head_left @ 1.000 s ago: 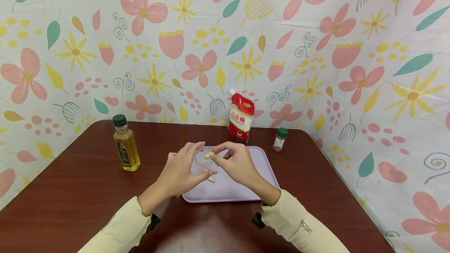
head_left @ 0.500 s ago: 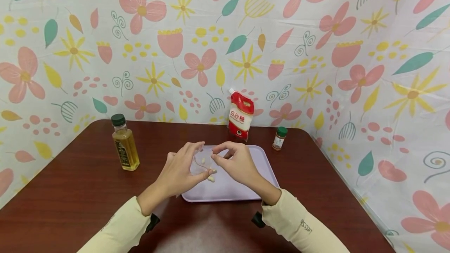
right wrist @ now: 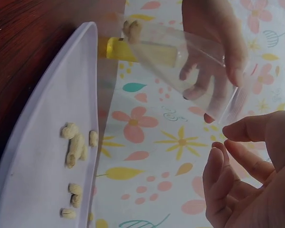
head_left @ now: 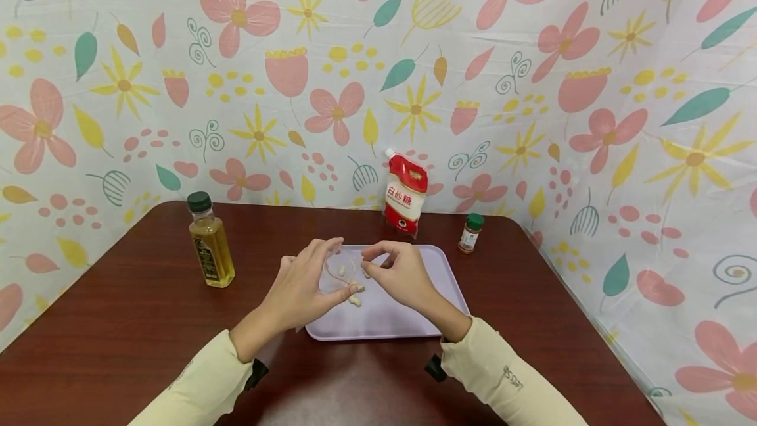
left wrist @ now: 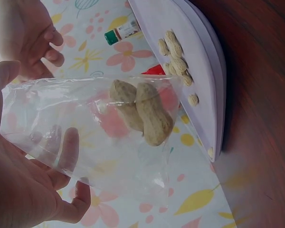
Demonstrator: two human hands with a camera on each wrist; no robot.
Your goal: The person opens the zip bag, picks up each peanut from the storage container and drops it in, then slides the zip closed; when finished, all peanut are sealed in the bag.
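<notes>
My left hand (head_left: 298, 291) holds a clear plastic bag (left wrist: 42, 102) near its mouth, thumb on one side and fingers on the other, so the mouth gapes. Two peanuts (left wrist: 154, 114) show at the bottom of the bag in the left wrist view. Close to the mouth, my right hand (head_left: 405, 278) has nothing in its loosely bent fingers; the right wrist view shows a gap between thumb and fingertips. Below both hands lies a pale purple tray (head_left: 408, 321), with several unshelled peanuts (right wrist: 76, 147) scattered on it. In the head view the hands partly cover these.
An oil bottle (head_left: 213, 252) with a dark green cap stands to the left on the brown table (head_left: 148, 327). Behind the tray are a red and white sugar pouch (head_left: 405, 196) and, further right, a small green-capped spice jar (head_left: 470, 235). Flowered cloth (head_left: 260, 84) hangs behind.
A second ago my right hand pinched a peanut at the bag's mouth; half a second ago its fingers no longer held it. It has since drawn slightly right. My left hand has barely moved.
</notes>
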